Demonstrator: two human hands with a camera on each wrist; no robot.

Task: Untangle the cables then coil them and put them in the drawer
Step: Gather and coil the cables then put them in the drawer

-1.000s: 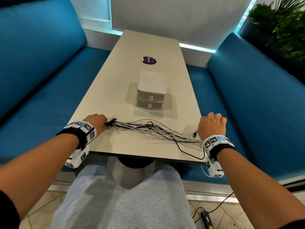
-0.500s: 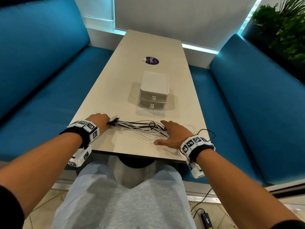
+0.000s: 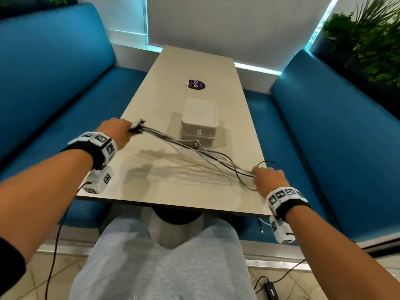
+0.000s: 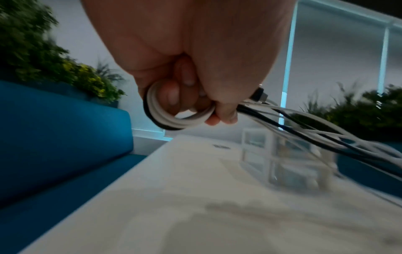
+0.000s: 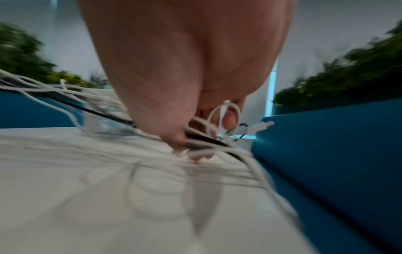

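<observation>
Both hands grip the cables (image 3: 194, 155), left hand (image 3: 114, 132) raised, right hand (image 3: 269, 178) at the desk's (image 3: 151, 118) right edge; untangling is under way, so next separate one strand.

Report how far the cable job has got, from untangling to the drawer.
Done: nothing finished. In hand: the left hand grips one end of the cables, raised off the table; the right hand holds the other end low at the table's right edge, strands still crossing between them. Left: separating, coiling, and stowing them; both drawers of the drawer unit look closed.
</observation>
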